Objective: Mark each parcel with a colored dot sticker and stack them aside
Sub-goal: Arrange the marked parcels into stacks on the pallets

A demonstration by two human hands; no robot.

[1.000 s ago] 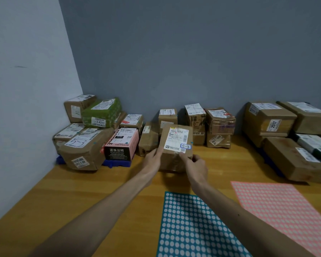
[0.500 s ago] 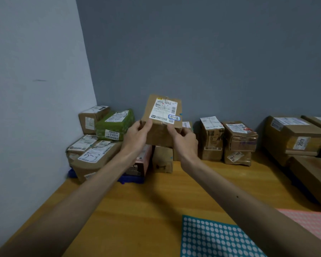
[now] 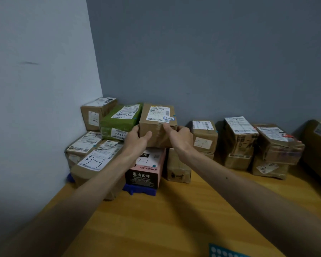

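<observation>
Brown cardboard parcel [image 3: 157, 133] is gripped by two hands, left hand [image 3: 137, 141] and right hand [image 3: 181, 139] on its sides, above one pink box [image 3: 157, 161], beside one green parcel [image 3: 117, 125]

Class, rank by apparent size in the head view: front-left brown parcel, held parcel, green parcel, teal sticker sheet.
1. front-left brown parcel
2. held parcel and green parcel, too alike to rank
3. teal sticker sheet, only a corner visible

A: What does the bench [image 3: 174, 219] carry?
B: A teal dot sheet [image 3: 223, 252] at its near edge. By the far wall, a blue packet [image 3: 141, 190], a low brown parcel [image 3: 178, 169] just beside it, and 2 more brown parcels [image 3: 237, 161] under stacks to the right.
</observation>
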